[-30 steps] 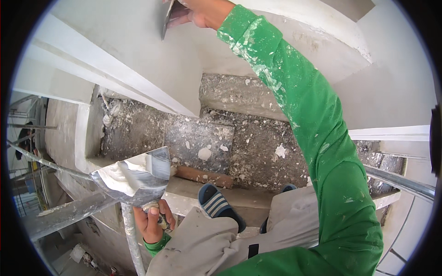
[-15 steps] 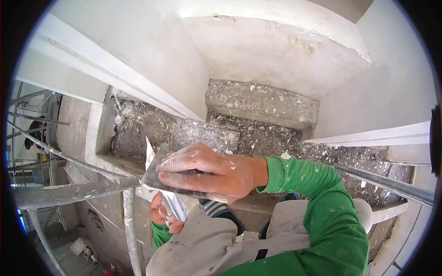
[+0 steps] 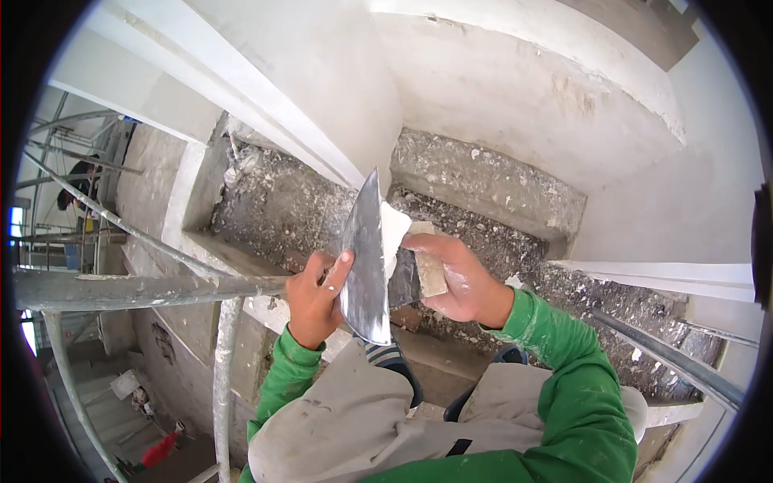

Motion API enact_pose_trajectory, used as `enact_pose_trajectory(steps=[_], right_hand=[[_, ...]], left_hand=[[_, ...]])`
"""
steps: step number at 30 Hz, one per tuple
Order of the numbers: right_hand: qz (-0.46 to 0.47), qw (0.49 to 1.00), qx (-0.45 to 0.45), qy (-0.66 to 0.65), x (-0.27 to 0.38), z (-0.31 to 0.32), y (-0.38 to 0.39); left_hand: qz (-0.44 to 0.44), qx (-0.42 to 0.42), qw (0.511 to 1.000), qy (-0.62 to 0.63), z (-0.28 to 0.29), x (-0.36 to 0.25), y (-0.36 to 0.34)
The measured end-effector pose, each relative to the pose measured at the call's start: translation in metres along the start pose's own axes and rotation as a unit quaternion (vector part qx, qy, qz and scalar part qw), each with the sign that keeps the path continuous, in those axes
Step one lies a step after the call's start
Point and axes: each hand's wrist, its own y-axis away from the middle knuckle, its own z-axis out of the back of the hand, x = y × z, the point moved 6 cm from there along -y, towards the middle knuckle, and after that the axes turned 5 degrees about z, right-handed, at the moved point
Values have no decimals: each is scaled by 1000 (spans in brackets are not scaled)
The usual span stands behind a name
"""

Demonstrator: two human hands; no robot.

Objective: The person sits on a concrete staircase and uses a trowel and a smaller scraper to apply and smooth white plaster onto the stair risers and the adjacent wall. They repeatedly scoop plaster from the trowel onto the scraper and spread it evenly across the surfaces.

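Observation:
My left hand (image 3: 318, 294) grips a broad grey steel putty blade (image 3: 365, 262), thumb laid along its face and the blade standing on edge. Closed around a smaller dark putty scraper (image 3: 405, 283) with a beige grip (image 3: 430, 272) is my right hand (image 3: 463, 278). A lump of white putty (image 3: 393, 233) sits between the two tools, against the far side of the large blade. The tools meet or nearly meet; their exact contact is hidden. White smears mark my right hand and green sleeve.
Scaffold pipes (image 3: 153, 290) cross at the left, and another metal pipe (image 3: 668, 350) slants at the right. Pale walls (image 3: 515, 88) surround a debris-strewn ledge (image 3: 274, 205) with a concrete step (image 3: 483, 185). A person (image 3: 78, 181) is far off at the left.
My left hand has risen from below, bringing the large blade upright in front of me. My right hand has shifted right, its scraper turned, and white putty now shows between the tools.

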Motion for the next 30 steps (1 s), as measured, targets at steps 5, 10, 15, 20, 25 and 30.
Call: enact_pose_trajectory(steps=[5,10,15,20,25,30], right_hand=[[-163,970,-47,-174,13,5,6],[51,993,-34,-102,67,-2,-2],[299,949,8,93,57,-11,10],[384,780,253,424,40,-42,0],[312,603,153,718,59,6,-29],[514,412,80,748,91,-42,-6]], left_hand=[[-32,-16,999,1,-18,24,27],[252,73,916,303,-42,64,71],[333,158,365,855,-45,-3,60],[310,238,247,887,-24,-12,64],[284,149,625,712,17,7,34],[373,156,799,446,15,24,31]])
